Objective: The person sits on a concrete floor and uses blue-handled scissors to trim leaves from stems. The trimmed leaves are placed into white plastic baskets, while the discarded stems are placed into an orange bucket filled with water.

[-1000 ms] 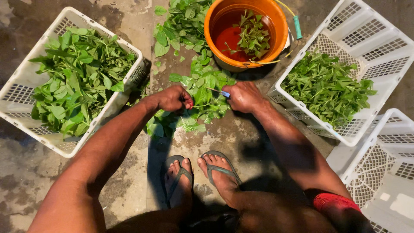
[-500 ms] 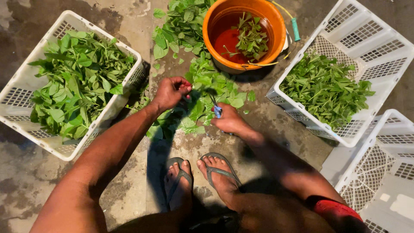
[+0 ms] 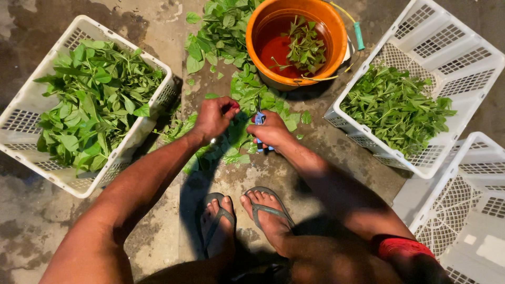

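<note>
With the left hand [image 3: 214, 117] pinching a sprig from the leaf pile [image 3: 247, 113] on the floor [image 3: 31, 231] and the right hand [image 3: 271, 131] gripping blue-handled snips [image 3: 258, 119] (blades hidden), cutting well probably means keeping fingers clear.

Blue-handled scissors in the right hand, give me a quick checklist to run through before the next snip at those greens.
1. Grip on the scissors: right hand is closed around the blue handles. Ok.
2. Blades pointing away from the feet: they point up toward the orange bucket. Ok.
3. Left hand clear of the blades: it sits close beside them, fingertips pinched. Cannot tell.
4. Stem in the left hand: pinch is shut, but what it holds is hidden. Cannot tell.
5. Loose leaves within reach: a pile lies on the floor in front of both hands. Ok.
6. Room in the right-hand white crate: its far half is bare. Ok.
</note>
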